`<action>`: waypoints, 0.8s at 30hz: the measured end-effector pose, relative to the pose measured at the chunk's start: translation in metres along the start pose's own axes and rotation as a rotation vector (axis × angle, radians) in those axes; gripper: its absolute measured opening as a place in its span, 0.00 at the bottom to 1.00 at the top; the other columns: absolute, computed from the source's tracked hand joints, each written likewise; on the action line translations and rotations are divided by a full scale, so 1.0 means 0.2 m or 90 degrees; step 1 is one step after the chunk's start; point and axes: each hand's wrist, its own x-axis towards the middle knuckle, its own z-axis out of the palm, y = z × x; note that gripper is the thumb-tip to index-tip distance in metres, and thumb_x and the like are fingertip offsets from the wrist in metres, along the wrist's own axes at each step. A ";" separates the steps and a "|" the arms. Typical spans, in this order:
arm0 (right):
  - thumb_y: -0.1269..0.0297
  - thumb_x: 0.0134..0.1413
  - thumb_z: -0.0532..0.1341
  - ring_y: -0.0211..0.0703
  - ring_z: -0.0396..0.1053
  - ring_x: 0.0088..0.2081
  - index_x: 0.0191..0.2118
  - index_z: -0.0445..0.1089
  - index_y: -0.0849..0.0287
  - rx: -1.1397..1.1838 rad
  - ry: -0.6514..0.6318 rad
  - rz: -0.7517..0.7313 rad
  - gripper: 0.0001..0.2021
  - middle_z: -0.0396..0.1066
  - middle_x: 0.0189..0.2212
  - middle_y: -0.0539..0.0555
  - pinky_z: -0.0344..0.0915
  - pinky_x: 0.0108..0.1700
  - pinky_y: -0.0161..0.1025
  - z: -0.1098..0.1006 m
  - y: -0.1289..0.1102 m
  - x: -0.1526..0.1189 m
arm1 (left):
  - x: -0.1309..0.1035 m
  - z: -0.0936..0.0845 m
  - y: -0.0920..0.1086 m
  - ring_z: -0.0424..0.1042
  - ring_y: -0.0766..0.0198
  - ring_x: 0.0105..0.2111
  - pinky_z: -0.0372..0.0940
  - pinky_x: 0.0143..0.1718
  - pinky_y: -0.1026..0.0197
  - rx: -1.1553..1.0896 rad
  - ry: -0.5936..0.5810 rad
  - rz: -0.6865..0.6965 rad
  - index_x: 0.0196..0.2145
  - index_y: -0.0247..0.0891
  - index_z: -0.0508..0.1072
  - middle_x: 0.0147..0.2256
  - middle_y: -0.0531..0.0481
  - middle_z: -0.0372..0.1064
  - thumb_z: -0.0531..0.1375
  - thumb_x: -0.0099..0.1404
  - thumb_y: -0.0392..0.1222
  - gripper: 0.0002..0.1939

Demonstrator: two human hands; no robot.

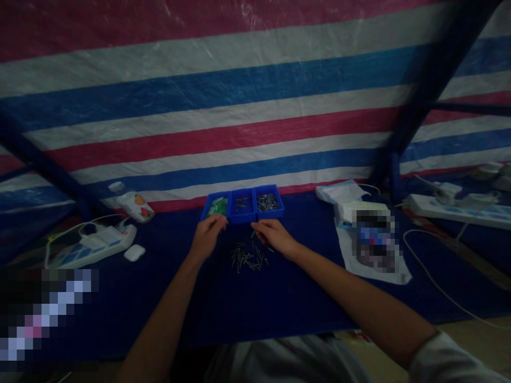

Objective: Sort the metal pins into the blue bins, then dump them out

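Observation:
My left hand [209, 233] is closed in a pinch at the front of the blue bin with green pieces [218, 205]; whatever its fingertips hold is too small to make out. Between the thumb and fingers of my right hand [274, 236] is a thin metal pin, just in front of the bins. A loose pile of similar thin metal pins [248, 259] lies on the blue table between my forearms. The middle blue bin [242, 218] contains a few metal pins, and the right blue bin [268, 202] is filled with many small metal pieces.
At the left are a power strip [96, 247], a white case [134, 252] and a bottle [136, 205] lying tilted. White packaging [347, 199] and a blurred-out item [375, 242] lie at the right. Another power strip [459, 210] and a cable [429, 276] are beyond.

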 end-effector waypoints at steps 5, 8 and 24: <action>0.53 0.56 0.59 0.32 0.55 0.20 0.22 0.64 0.59 0.017 0.047 -0.005 0.17 0.61 0.18 0.46 0.52 0.25 0.34 0.00 -0.01 0.03 | 0.03 -0.04 -0.05 0.63 0.65 0.24 0.58 0.27 0.63 0.015 0.149 -0.056 0.23 0.37 0.70 0.21 0.53 0.64 0.56 0.61 0.53 0.18; 0.53 0.57 0.58 0.32 0.61 0.22 0.37 0.71 0.60 0.045 0.079 -0.038 0.14 0.71 0.29 0.51 0.56 0.25 0.33 0.01 -0.02 0.06 | 0.03 -0.04 -0.06 0.62 0.66 0.23 0.57 0.25 0.64 0.005 0.167 -0.072 0.22 0.37 0.69 0.20 0.53 0.63 0.56 0.61 0.52 0.17; 0.74 0.58 0.53 0.45 0.69 0.46 0.46 0.75 0.56 -0.684 -0.181 -0.281 0.16 0.72 0.47 0.56 0.62 0.49 0.44 -0.07 0.08 -0.02 | -0.04 0.00 -0.05 0.71 0.62 0.34 0.64 0.36 0.60 0.277 -0.355 0.020 0.38 0.37 0.78 0.36 0.48 0.74 0.59 0.61 0.41 0.10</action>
